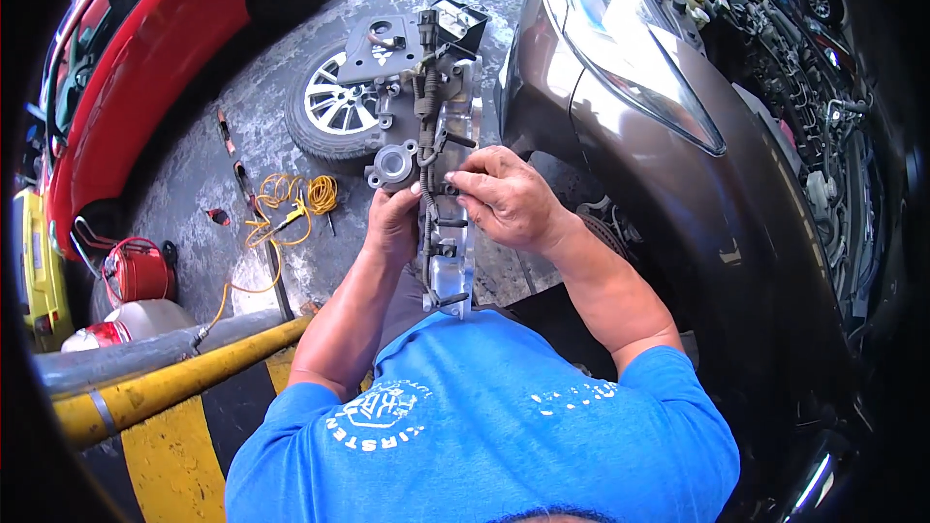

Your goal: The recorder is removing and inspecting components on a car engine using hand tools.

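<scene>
In front of me is a long grey and silver metal engine part, its near end close to my shirt. A black corrugated wiring harness runs along its length, with several connectors branching off. My left hand is closed round the part's left side, just below a round flanged opening. Over the right side, my right hand is pinched closed beside the harness. Something small may be at its fingertips, but I cannot make it out.
Beyond the part lie a wheel, a dark flat cover and a black box. A brown car with its engine bay exposed stands right, a red car left. Yellow cable lies coiled near a yellow rail.
</scene>
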`<state>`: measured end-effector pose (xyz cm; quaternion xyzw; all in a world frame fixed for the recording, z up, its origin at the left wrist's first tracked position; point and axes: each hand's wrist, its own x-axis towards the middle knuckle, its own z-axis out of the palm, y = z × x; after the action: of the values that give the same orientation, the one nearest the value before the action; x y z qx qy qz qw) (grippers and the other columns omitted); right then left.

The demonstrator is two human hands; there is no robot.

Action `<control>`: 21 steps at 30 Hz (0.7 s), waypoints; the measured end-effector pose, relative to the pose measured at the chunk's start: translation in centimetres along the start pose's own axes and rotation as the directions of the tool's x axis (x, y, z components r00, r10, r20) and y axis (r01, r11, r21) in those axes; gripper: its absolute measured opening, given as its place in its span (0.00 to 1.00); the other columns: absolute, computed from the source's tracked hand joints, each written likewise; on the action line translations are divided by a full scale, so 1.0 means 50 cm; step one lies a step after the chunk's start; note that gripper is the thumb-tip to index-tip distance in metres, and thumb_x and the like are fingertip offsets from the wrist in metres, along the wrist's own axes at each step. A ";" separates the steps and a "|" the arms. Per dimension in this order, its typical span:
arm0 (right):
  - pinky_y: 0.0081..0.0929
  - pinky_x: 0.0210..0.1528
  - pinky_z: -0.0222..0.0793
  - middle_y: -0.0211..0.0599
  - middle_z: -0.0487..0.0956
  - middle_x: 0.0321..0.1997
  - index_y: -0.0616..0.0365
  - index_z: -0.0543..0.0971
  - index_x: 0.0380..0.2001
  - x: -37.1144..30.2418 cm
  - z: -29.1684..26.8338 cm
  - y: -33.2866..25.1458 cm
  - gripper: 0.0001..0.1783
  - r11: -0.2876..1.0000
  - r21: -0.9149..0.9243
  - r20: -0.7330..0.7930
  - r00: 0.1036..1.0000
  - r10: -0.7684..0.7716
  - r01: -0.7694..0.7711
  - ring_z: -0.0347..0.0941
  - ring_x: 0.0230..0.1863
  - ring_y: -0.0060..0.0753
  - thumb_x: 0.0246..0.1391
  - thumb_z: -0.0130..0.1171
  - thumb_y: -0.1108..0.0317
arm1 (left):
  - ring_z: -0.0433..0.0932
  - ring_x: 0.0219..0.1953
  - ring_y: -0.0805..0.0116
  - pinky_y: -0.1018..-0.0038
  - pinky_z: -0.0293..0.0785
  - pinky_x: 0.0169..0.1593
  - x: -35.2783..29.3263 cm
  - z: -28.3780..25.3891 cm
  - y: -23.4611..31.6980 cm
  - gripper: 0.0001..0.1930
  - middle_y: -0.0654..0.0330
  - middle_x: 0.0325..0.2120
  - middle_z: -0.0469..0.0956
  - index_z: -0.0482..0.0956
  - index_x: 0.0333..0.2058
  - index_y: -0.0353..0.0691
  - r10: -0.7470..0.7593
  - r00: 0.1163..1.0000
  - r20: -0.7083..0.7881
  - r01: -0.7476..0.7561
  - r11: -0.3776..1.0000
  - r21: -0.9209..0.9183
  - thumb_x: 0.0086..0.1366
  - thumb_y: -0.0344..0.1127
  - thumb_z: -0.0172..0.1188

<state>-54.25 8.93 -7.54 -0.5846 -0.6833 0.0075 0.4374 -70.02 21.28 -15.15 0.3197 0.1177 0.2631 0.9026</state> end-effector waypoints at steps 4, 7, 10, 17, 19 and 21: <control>0.35 0.42 0.72 0.39 0.77 0.36 0.59 0.82 0.35 0.071 0.037 0.073 0.13 0.997 -0.073 -0.038 0.999 -0.013 0.011 0.74 0.39 0.44 0.42 0.67 0.73 | 0.81 0.41 0.67 0.69 0.77 0.48 0.106 -0.056 0.036 0.25 0.57 0.41 0.80 0.74 0.49 0.33 -0.096 0.994 0.056 0.094 0.995 0.039 0.52 0.34 0.66; 0.36 0.42 0.71 0.40 0.77 0.36 0.61 0.81 0.33 0.134 0.064 0.109 0.14 0.991 -0.055 -0.069 0.990 0.121 -0.125 0.74 0.37 0.44 0.39 0.69 0.74 | 0.82 0.39 0.70 0.72 0.80 0.44 0.189 -0.087 0.071 0.21 0.58 0.40 0.81 0.77 0.47 0.34 -0.100 0.992 0.080 0.088 0.987 0.132 0.54 0.32 0.66; 0.38 0.42 0.71 0.39 0.77 0.36 0.60 0.80 0.30 0.205 0.093 0.139 0.11 0.987 -0.084 -0.210 0.971 0.119 -0.139 0.73 0.37 0.45 0.40 0.68 0.70 | 0.81 0.41 0.69 0.72 0.78 0.46 0.269 -0.123 0.117 0.22 0.58 0.42 0.81 0.76 0.48 0.35 -0.168 0.980 0.111 0.156 0.982 0.108 0.54 0.28 0.70; 0.39 0.40 0.70 0.41 0.77 0.33 0.59 0.77 0.27 0.305 0.123 0.204 0.14 0.986 -0.018 -0.315 0.937 0.151 -0.165 0.73 0.35 0.46 0.35 0.72 0.74 | 0.79 0.45 0.68 0.68 0.77 0.50 0.388 -0.137 0.192 0.25 0.58 0.44 0.79 0.73 0.52 0.36 -0.174 0.978 0.120 0.159 0.979 0.125 0.58 0.36 0.70; 0.39 0.40 0.69 0.41 0.77 0.34 0.59 0.76 0.26 0.315 0.119 0.206 0.15 0.983 -0.015 -0.330 0.929 0.168 -0.183 0.73 0.35 0.46 0.35 0.73 0.74 | 0.79 0.45 0.68 0.69 0.77 0.50 0.403 -0.147 0.198 0.24 0.58 0.44 0.79 0.73 0.52 0.36 -0.214 0.964 0.156 0.201 0.975 0.092 0.58 0.35 0.69; 0.38 0.40 0.70 0.42 0.77 0.35 0.59 0.75 0.28 0.308 0.114 0.221 0.16 0.987 -0.078 -0.246 0.962 0.120 -0.143 0.73 0.36 0.47 0.35 0.73 0.73 | 0.79 0.43 0.70 0.70 0.77 0.49 0.418 -0.149 0.200 0.23 0.60 0.43 0.80 0.74 0.50 0.37 -0.230 0.953 0.198 0.214 0.972 0.096 0.56 0.32 0.68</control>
<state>-47.94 27.68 -7.75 -0.6453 -0.5845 -0.0667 0.4873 -59.42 43.21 -15.39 0.3630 0.0674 0.1207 0.9215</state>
